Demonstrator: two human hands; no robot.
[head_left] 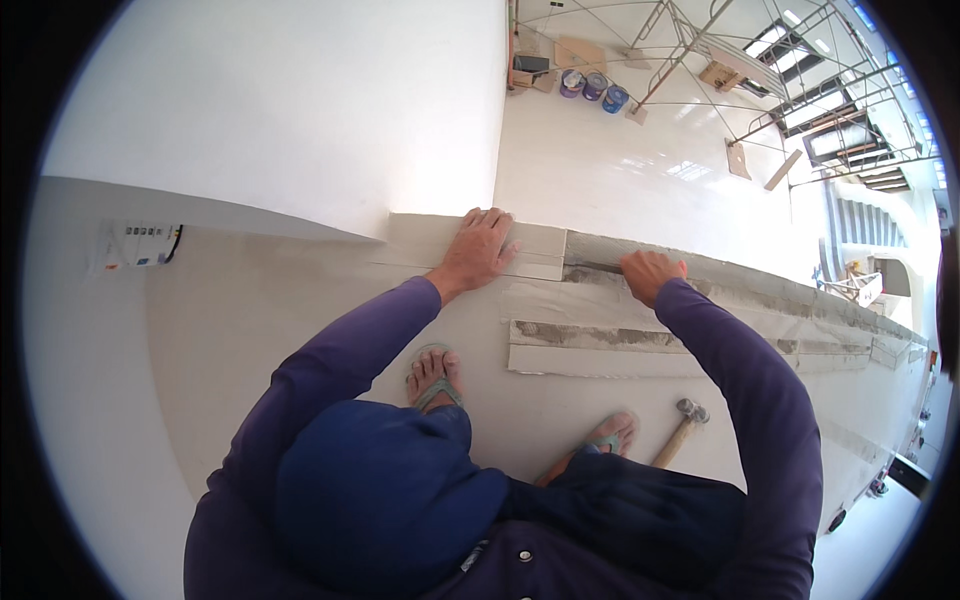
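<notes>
My left hand (483, 250) lies with its fingers spread over a pale tile strip (541, 250) set along the ledge, beside the white wall. My right hand (652, 273) is closed in a fist over the rough grey bed (605, 248) just right of that strip. A dark thin edge runs from the fist toward the strip, and a bit of orange shows at the fist's side. What the fist holds is mostly hidden. Nearer my feet lies a long pale strip (590, 361) with a rough, mortar-stained band along it.
A hammer (677, 441) with a wooden handle lies by my right foot. Beyond the ledge, a lower floor holds several paint buckets (593, 87) and metal scaffolding (668, 72). Stairs (862, 222) stand at far right. A white panel (138, 244) is on the left wall.
</notes>
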